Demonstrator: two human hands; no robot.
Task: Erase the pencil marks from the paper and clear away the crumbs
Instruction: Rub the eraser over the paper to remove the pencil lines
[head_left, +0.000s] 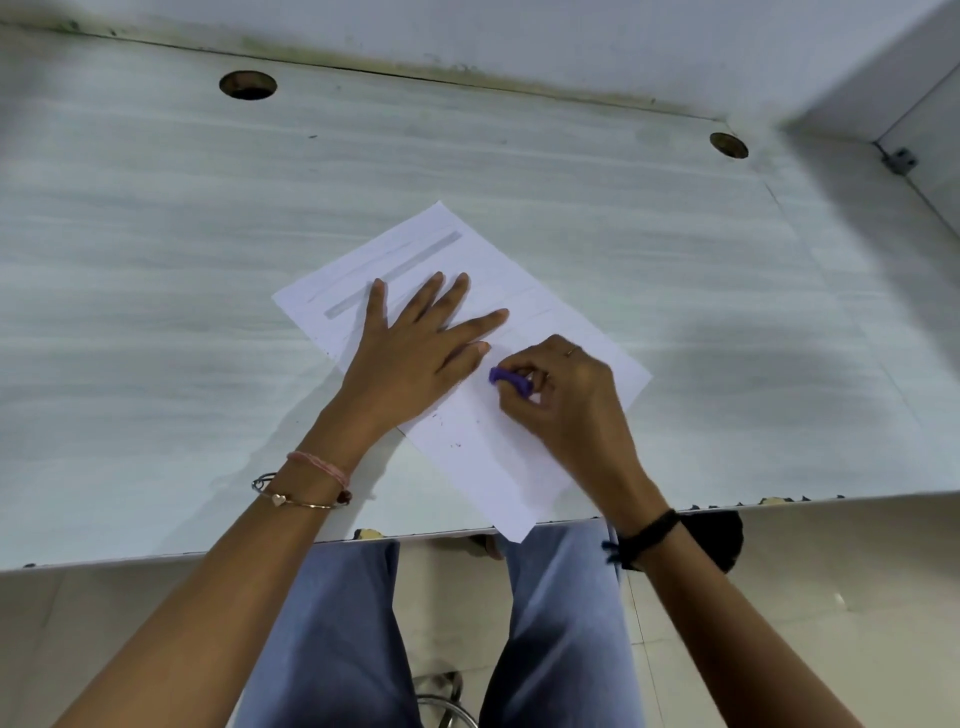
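Note:
A white sheet of paper (566, 332) lies slanted on the desk, its near corner hanging over the front edge. A broad grey pencil band (395, 274) runs across its far part, with a fainter line beside it. My left hand (410, 353) lies flat on the sheet, fingers spread, pressing it down. My right hand (563, 395) is shut on a purple eraser (506, 378), whose tip touches the paper just right of my left thumb. Small dark crumbs (456, 445) are scattered on the near part of the sheet.
The pale wood-grain desk (156, 260) has two round cable holes, one at the far left (248, 85) and one at the far right (729, 145). A wall panel (924, 130) closes the right side. The desk's front edge (156, 556) runs just above my knees.

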